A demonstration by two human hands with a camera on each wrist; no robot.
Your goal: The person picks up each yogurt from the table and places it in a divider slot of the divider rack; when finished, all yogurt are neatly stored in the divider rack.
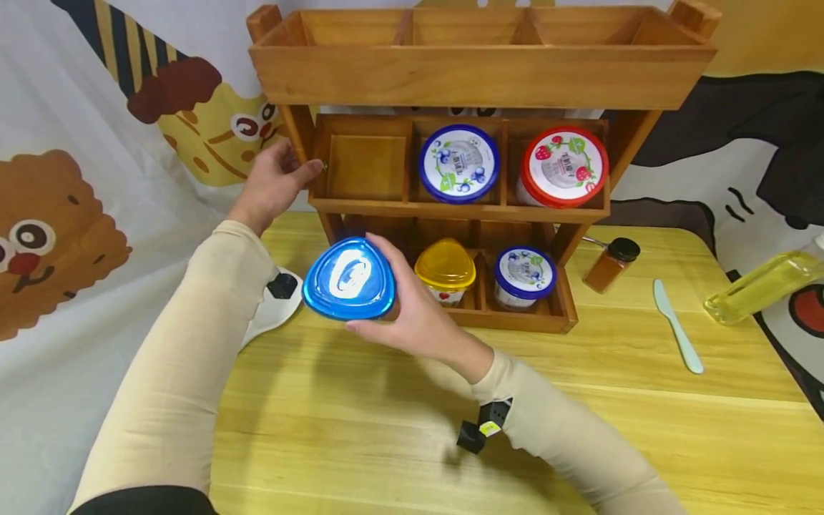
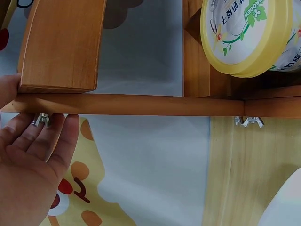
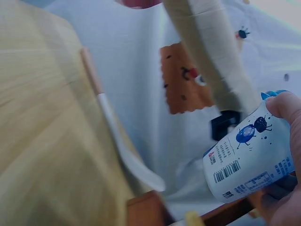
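Note:
My right hand (image 1: 428, 318) grips a tub with a rounded-triangular blue lid (image 1: 347, 279), held in front of the lower left of a wooden shelf (image 1: 476, 79). In the right wrist view the white tub (image 3: 249, 155) shows a blue ant drawing and a barcode. With my left hand (image 1: 273, 182) I hold the left upright of the shelf. The left wrist view shows the fingers on one side of the wooden post (image 2: 141, 104), beside a wing nut (image 2: 41, 119), and the thumb on the other. The middle tier's left compartment (image 1: 368, 168) holds nothing.
A blue-lidded tub (image 1: 459, 164) and a red-lidded tub (image 1: 563, 168) sit on the middle tier. Below are a yellow-lidded tub (image 1: 445, 266) and another blue-rimmed tub (image 1: 524, 275). To the right are a spice jar (image 1: 611, 265), a pale knife (image 1: 677, 327) and an oil bottle (image 1: 762, 286).

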